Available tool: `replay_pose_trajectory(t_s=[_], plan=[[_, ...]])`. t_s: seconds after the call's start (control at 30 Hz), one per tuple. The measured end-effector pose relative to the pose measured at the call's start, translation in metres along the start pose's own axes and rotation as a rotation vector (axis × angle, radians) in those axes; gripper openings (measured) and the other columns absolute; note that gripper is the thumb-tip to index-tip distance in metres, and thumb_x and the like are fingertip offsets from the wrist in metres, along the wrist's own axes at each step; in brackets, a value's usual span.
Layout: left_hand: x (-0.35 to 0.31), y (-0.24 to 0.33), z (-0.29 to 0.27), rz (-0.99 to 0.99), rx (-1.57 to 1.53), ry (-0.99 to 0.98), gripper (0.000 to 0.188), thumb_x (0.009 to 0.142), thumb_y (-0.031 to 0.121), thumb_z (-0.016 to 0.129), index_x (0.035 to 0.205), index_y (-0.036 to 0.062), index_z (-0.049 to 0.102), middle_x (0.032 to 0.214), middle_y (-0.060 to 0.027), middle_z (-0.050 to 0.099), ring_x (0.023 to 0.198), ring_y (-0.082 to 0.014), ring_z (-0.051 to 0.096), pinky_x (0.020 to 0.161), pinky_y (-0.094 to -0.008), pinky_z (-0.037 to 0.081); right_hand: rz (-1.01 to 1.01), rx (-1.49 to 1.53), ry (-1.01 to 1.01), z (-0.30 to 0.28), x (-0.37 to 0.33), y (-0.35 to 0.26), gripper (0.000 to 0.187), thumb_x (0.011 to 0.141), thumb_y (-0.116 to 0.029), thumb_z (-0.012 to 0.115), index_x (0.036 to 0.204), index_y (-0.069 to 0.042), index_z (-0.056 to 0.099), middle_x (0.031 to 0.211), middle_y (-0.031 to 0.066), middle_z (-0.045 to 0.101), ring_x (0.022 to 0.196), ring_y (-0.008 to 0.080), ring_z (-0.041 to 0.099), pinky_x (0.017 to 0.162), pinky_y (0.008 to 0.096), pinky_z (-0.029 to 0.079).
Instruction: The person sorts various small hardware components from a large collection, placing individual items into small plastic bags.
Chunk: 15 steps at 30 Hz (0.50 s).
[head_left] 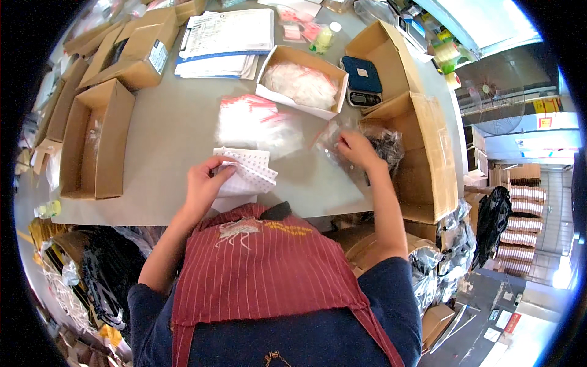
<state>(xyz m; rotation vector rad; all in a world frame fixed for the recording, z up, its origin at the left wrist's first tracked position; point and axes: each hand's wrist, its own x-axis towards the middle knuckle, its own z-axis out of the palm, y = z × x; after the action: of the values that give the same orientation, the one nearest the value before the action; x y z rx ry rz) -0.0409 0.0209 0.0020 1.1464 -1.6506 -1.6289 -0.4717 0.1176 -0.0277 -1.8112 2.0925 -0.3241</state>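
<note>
My left hand (208,178) pinches a small stack of white label sheets (255,177) between thumb and fingers, close to the table's near edge. The sheets carry rows of small printed marks and fan slightly apart. Off to the right, my right hand (356,148) is closed on a clear plastic bag (331,145), its fingertips partly hidden. Dark small parts in clear plastic (386,147) lie beside that wrist, at the mouth of an open cardboard box (425,159). Beyond the label sheets lies a pile of clear zip bags with red edges (247,122).
A white box (301,105) holding more zip bags stands past the pile, next to a small digital scale (364,98). Papers (226,33) and a capped bottle (325,38) sit at the far side. An open cardboard box (76,153) stands on the left.
</note>
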Motion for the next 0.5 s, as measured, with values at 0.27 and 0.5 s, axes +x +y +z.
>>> replay_pose_trajectory(t_s=[0.27,0.5], plan=[[0.0,-0.001,-0.001,-0.019,-0.084,-0.034,0.019,0.089,0.006,0.07,0.106,-0.0005,0.074,0.094,-0.0039,0.073,0.087,-0.0087,0.063,0.079,-0.0258,0.051,-0.324,-0.308,-0.213,-0.005,0.033,-0.008,0.021,0.087,-0.022,0.062,0.088,-0.002,0.066,0.089,0.0216,0.068,0.09,0.0403,0.064,0.08,0.0505,0.051],[-0.004,0.002,0.003,0.049,0.062,-0.049,0.019,0.088,0.007,0.071,0.106,0.0018,0.075,0.098,-0.0062,0.074,0.089,-0.0113,0.065,0.081,-0.0282,0.053,-0.066,-0.311,-0.184,-0.016,0.031,-0.016,0.018,0.082,-0.02,0.07,0.087,-0.003,0.066,0.087,0.0171,0.068,0.087,0.0365,0.066,0.077,0.0472,0.053]])
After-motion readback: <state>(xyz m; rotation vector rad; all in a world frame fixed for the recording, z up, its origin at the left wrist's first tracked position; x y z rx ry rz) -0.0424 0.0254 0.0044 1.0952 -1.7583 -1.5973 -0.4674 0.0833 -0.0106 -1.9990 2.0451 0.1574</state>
